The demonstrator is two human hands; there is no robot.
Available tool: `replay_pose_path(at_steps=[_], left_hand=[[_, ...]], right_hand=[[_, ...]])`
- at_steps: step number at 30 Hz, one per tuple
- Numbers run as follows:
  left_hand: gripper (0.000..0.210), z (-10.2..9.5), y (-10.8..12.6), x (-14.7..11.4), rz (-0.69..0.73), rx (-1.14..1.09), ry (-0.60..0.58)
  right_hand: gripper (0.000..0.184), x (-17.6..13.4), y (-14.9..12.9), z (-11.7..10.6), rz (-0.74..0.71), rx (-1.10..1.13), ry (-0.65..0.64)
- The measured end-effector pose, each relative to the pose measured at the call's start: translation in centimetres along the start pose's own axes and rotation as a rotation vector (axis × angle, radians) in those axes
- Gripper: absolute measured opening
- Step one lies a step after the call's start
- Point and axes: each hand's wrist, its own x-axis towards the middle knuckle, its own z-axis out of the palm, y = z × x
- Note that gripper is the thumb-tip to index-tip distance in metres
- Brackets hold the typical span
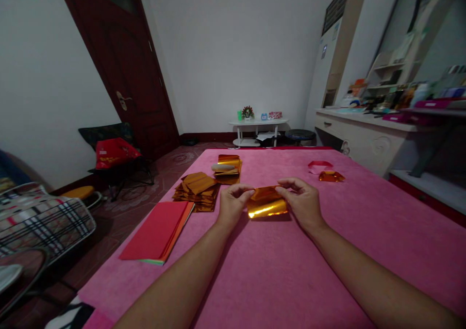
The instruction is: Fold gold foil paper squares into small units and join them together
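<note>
A shiny gold foil paper sheet (267, 205) is held just above the pink tablecloth, curved along its lower edge. My left hand (233, 202) pinches its upper left corner between thumb and fingers. At the upper right corner, my right hand (301, 200) grips it the same way. Left of my left hand lies a pile of folded gold papers (198, 190). Behind that pile is a stack of gold foil sheets (228, 161) with a pale oval object (223, 167) on it. A folded gold foil piece (331, 176) rests farther off to the right.
Red and coloured paper sheets (156, 229) lie at the table's left side. A pink ribbon-like loop (320, 165) sits at the far right of the pink cloth (276, 280). Beyond the table are a white side table (258, 123), a black stool (300, 135) and a chair with a red bag (116, 153).
</note>
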Motion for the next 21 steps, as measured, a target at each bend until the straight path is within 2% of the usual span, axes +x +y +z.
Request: replay_pose_path(at_steps=[8,13,17,21], left_hand=[[0.009,-0.38,-0.04,-0.09,0.062,0.190,-0.091],[0.006,-0.57,0.19,-0.15,0.131,0.273,-0.110],[0.005,-0.52,0.20,-0.11,0.133,0.284,-0.129],[0.005,-0.50,-0.53,0.05,0.073,0.207,-0.165]], right_hand=[[0.021,-0.03,-0.10,0.03,-0.013,-0.002,0.018],[0.020,0.05,0.09,0.02,-0.001,0.001,0.017],[0.021,0.06,0.14,-0.05,-0.008,-0.007,0.011],[0.020,0.05,0.10,-0.06,-0.020,-0.022,0.031]])
